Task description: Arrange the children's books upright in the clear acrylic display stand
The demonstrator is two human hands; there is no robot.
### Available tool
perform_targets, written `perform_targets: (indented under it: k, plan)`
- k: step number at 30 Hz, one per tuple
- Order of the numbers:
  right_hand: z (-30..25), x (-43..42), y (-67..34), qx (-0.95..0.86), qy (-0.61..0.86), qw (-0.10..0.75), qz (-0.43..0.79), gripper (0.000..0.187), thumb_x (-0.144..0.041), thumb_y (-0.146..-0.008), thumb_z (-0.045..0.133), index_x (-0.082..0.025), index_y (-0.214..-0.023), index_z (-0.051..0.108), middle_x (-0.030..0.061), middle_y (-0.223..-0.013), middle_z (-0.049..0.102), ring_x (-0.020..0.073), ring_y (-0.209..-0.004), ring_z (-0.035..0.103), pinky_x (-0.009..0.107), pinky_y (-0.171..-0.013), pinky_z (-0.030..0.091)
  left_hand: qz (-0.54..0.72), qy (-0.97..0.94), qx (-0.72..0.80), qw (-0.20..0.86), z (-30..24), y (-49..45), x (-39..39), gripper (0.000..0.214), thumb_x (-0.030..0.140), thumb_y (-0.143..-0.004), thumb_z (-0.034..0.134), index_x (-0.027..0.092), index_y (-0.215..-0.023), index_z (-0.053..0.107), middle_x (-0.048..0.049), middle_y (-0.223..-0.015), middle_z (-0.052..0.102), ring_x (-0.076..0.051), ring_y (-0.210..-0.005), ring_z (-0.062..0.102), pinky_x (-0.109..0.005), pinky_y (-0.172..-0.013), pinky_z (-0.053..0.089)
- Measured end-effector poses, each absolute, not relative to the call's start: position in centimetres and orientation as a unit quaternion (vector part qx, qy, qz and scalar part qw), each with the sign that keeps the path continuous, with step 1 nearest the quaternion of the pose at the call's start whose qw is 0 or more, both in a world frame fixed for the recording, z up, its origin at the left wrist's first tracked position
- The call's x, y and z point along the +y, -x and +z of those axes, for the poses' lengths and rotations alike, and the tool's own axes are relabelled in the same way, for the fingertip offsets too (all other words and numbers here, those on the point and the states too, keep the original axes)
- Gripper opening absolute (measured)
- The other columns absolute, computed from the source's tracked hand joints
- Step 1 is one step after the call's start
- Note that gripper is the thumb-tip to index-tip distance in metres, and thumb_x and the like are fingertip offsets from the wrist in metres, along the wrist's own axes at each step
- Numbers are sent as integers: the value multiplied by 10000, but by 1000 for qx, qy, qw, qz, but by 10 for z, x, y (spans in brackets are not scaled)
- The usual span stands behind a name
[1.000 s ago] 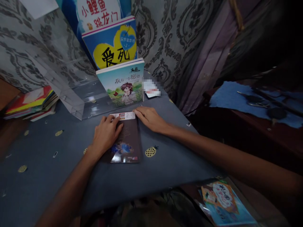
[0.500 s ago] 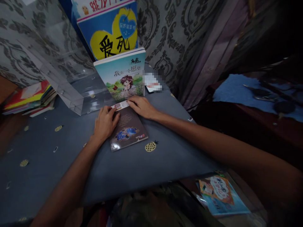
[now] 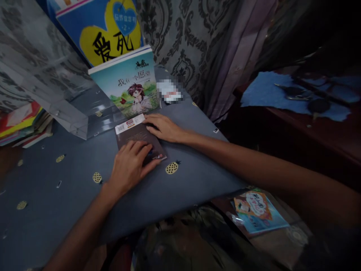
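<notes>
A dark brown book (image 3: 132, 137) lies flat on the grey tablecloth, its white barcode strip along the far edge. My left hand (image 3: 131, 163) rests palm down over the book's near part, fingers stretched out and covering much of the cover. At the far right corner of the book, my right hand (image 3: 162, 128) lies with its fingers extended, fingertips touching the edge by the strip. Just beyond stands a book with a teal and green cover (image 3: 132, 86), leaning back in a clear plastic stand (image 3: 76, 122). Behind it is a blue and yellow picture book (image 3: 101, 34).
Coloured books and folders (image 3: 24, 124) are stacked at the left. A partly blurred-out white item (image 3: 170, 92) lies right of the stand. Patterned curtains (image 3: 183, 41) hang behind. Below the table's right edge is another book (image 3: 258, 210); a blue cloth (image 3: 262, 94) lies at right.
My left hand has slid from the book's far left edge toward its near part, now covering it. My right hand stays at the far right corner. The view has shifted slightly.
</notes>
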State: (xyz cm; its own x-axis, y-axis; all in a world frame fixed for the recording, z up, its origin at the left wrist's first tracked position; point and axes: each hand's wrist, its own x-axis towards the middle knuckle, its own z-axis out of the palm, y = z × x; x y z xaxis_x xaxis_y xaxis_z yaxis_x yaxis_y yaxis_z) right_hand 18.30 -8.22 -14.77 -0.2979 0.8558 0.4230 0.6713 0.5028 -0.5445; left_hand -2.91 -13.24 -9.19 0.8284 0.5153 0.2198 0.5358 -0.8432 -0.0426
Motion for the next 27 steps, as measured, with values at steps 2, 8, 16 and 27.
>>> perform_targets:
  k: [2,8,16,27]
  plan:
    - [-147,-95,-184,-796,480,343,134,342,-228,-979,482,-160,-1267,653,142,-1396,626,282,-1333,542,538,-1169,369,-104,960,-253,64,-96,31,-141,458,560,-973,540,195,-1227,652,-128,-1194,703,-306,-1084,620,-437,-872,521]
    - [-148,-131,-190,-802,464,342,158,376,-276,-1001,487,-157,-1326,634,166,-1488,558,274,-1424,466,527,-1180,369,-105,957,-255,88,-104,32,-142,346,439,-1003,536,209,-1232,656,-130,-1216,708,-307,-1125,634,-441,-881,529]
    - [-143,-145,-199,-813,454,320,175,375,-292,-997,530,-166,-1336,631,162,-1491,559,264,-1434,463,516,-1191,352,-129,956,-229,133,-106,29,-146,335,373,-1026,502,156,-1190,697,-154,-1172,748,-306,-1091,693,-423,-834,568]
    - [-138,-143,-203,-817,448,306,194,390,-358,-1003,522,-172,-1324,641,159,-1504,547,281,-1434,459,533,-1181,350,-125,956,-225,143,-109,29,-145,328,291,-1035,467,143,-1169,727,-162,-1136,767,-294,-1078,728,-414,-855,607]
